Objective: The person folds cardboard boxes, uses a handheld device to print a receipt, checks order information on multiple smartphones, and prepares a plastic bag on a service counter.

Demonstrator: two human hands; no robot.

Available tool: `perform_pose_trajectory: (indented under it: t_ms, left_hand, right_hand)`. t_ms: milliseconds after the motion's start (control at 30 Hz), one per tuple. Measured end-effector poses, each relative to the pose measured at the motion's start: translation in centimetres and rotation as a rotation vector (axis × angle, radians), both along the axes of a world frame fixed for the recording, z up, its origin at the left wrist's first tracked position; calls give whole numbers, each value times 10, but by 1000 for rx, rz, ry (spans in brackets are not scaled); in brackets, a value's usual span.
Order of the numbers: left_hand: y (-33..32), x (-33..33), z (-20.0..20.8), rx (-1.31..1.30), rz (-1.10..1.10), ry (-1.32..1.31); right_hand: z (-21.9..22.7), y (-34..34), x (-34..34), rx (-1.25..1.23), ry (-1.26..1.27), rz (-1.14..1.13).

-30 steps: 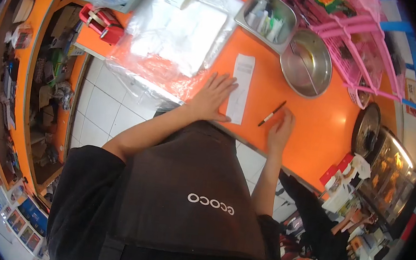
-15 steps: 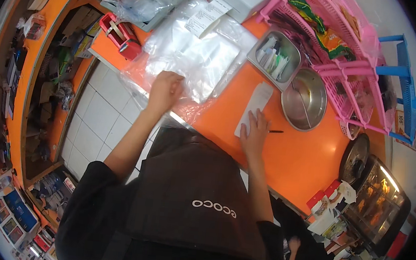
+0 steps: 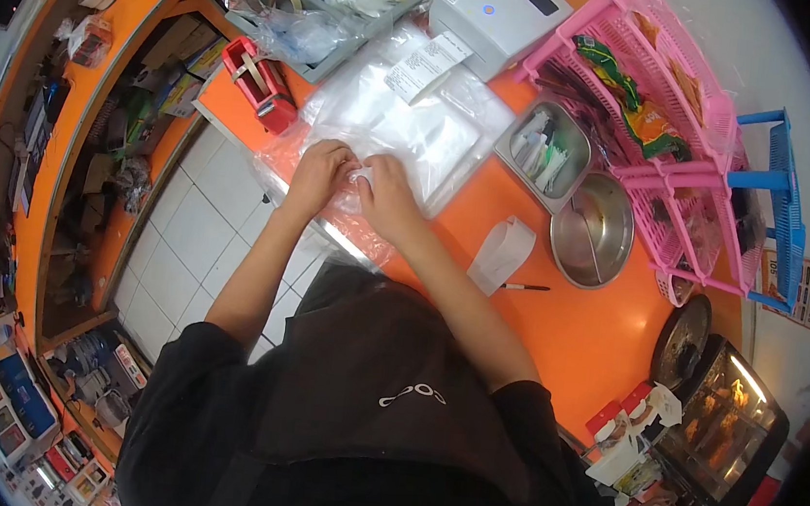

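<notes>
My left hand [image 3: 321, 177] and my right hand [image 3: 389, 196] are close together at the near left edge of a stack of clear plastic bags [image 3: 440, 137]. The fingers of both are curled and pinch a bit of clear plastic bag between them; the exact fold is too small to make out. A printed paper receipt [image 3: 428, 66] lies across the far part of the stack. To the right of my right forearm, a curled white paper strip [image 3: 502, 253] rests on the orange table [image 3: 567, 342], with a dark pen [image 3: 526, 287] beside it.
A red tape dispenser [image 3: 260, 83] stands left of the bags. Behind are a grey tray [image 3: 320, 71] of packaging and a white printer [image 3: 491, 17]. On the right stand a rectangular steel container [image 3: 572, 186], a round steel bowl [image 3: 609, 263], pink baskets [image 3: 716, 166] and a glass-fronted lit cabinet [image 3: 723, 415].
My right hand has left the paper strip and moved left to meet my left hand at the bags. The strip now curls up at its far end.
</notes>
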State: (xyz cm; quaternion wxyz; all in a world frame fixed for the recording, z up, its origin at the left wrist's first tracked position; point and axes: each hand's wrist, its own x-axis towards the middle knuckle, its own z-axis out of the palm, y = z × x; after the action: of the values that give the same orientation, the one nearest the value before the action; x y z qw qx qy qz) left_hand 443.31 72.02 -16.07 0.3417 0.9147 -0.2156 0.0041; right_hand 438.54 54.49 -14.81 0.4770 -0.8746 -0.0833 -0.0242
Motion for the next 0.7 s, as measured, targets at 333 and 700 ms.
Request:
perform_pose_trajectory:
  t_ms: [333,700]
  left_hand:
    - [3,-6,76,-221,-216,68]
    - [3,6,36,-5,-220,91]
  right_hand:
    - [30,-14,8,202,38,-49]
    - [218,-75,-67,382,-421,-95]
